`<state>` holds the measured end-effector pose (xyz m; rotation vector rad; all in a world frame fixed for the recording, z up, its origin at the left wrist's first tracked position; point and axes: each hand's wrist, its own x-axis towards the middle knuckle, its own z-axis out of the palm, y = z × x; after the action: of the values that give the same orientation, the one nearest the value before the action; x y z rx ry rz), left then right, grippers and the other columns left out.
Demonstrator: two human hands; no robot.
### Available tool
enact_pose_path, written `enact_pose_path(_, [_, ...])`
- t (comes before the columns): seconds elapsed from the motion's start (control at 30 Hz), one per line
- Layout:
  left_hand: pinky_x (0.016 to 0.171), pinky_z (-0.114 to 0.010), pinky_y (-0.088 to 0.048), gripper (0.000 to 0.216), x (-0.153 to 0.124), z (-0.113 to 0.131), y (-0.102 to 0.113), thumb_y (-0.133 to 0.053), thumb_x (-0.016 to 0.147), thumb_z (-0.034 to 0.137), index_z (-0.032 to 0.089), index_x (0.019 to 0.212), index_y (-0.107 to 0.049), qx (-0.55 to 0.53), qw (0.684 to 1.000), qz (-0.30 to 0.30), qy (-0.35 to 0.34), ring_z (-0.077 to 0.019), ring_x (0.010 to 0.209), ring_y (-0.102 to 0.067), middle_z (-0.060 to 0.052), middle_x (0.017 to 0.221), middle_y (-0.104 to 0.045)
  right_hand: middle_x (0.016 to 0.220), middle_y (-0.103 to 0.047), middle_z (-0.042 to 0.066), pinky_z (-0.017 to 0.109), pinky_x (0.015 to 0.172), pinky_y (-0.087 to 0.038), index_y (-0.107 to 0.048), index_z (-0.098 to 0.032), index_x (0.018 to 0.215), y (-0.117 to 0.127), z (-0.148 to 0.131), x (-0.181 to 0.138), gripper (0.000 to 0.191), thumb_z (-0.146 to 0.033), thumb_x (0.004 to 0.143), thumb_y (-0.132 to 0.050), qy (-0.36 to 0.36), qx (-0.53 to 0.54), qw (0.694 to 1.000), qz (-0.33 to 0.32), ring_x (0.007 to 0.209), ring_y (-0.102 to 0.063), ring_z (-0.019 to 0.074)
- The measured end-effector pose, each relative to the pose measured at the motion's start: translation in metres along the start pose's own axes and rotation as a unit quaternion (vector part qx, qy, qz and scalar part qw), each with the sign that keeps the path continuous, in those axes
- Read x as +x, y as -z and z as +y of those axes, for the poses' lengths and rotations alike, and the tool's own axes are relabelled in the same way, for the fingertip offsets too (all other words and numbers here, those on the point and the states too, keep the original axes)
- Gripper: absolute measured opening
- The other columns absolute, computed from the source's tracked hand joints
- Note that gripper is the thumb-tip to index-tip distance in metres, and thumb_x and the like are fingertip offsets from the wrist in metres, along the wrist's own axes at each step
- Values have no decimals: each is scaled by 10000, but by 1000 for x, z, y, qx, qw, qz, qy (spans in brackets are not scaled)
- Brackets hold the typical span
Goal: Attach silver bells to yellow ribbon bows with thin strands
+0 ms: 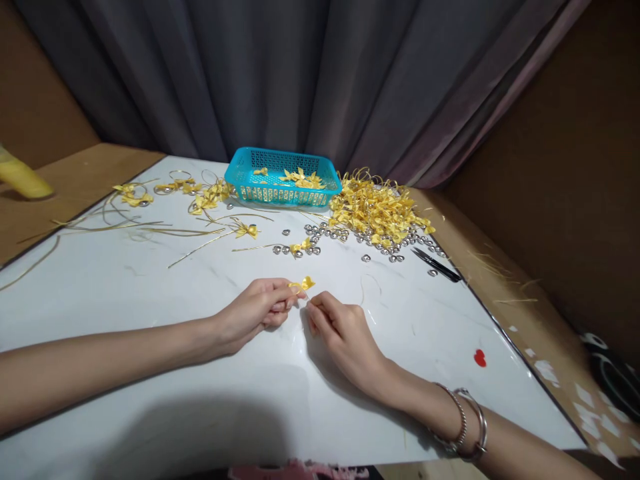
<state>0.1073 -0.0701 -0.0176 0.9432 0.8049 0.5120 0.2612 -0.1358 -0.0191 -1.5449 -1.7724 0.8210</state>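
Observation:
Above the middle of the white tabletop [165,373], my left hand [257,307] pinches a small yellow ribbon bow [306,284] between thumb and fingers. My right hand [345,333] is closed close beside it, its fingertips pinched at a thin strand that runs from the bow. What the strand is made of is too small to tell. Beyond my hands lie another yellow bow with a gold cord [300,247] and several silver beads [313,251]. Two bracelets circle my right wrist.
A turquoise basket [285,198] with some bows stands at the back, beside a large heap of yellow bows [373,203]. Black tweezers [436,265] lie at right, a red heart [480,358] nearer. Loose gold cords [185,231] spread left. A yellow roll [23,175] is far left.

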Motion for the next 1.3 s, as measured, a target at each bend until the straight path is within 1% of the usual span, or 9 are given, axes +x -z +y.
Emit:
enact_pose_path(0.33, [399,-199,-93,268,0,0,-2,-561,796,216,147,582,-416,17,1000,4,-3,-15,398,-183,74,527,-307,553,-502,-17,249,522,-306,-457,-192,680,1,1,1,239,-226,898,-366,-7,4,1000,0,484,-408,105])
enact_pose_path(0.5, [402,-205,-93,252,2,1,1,-552,823,238,140,611,-456,28,1000,1,-10,-17,401,-186,64,544,-337,536,-494,-32,238,537,-319,-484,-180,650,6,-2,5,260,-212,895,-404,-35,56,998,4,488,-418,94])
enact_pose_path(0.63, [410,-215,-106,300,5,1,6,-577,834,336,136,627,-492,76,996,9,-42,-21,405,-221,51,551,-371,493,-463,-50,232,526,-312,-543,-169,665,10,-1,10,261,-219,895,-430,-59,102,993,-2,458,-394,85])
enact_pose_path(0.73, [415,-221,-110,309,7,-1,8,-587,830,367,129,640,-535,105,992,20,-69,-25,414,-209,47,551,-382,473,-450,-54,228,501,-293,-573,-167,688,12,3,14,259,-248,897,-443,-71,122,990,-13,438,-371,83])
enact_pose_path(0.87, [409,-229,-95,304,7,-2,8,-595,817,360,140,615,-540,126,989,37,-75,-35,406,-183,67,491,-322,440,-421,-53,230,491,-284,-598,-158,664,14,4,14,275,-228,885,-451,-87,130,987,-33,429,-355,87])
enact_pose_path(0.97, [407,-233,-91,309,5,-1,6,-595,809,342,146,579,-526,137,987,50,-73,-41,396,-179,78,452,-273,478,-456,-38,230,513,-297,-575,-157,601,12,0,13,302,-187,873,-446,-67,102,992,-16,466,-384,90])
enact_pose_path(1.1, [409,-234,-96,312,3,-1,1,-588,806,331,149,562,-515,127,987,60,-73,-40,399,-180,63,471,-324,522,-503,-28,227,529,-313,-515,-164,576,6,0,11,286,-151,853,-445,-30,74,997,13,492,-409,91])
enact_pose_path(1.2, [407,-233,-113,325,0,-1,-3,-569,812,338,160,547,-506,139,985,68,-78,-49,389,-189,72,432,-293,497,-495,-29,226,514,-317,-504,-170,581,1,2,12,254,-161,830,-455,-37,88,995,26,481,-406,96])
enact_pose_path(1.3, [407,-226,-159,324,-3,-1,-6,-559,814,332,166,539,-517,195,972,94,-95,-62,386,-227,76,396,-281,483,-493,-27,228,504,-318,-501,-171,576,-2,2,12,233,-176,807,-469,-64,121,990,32,477,-410,102])
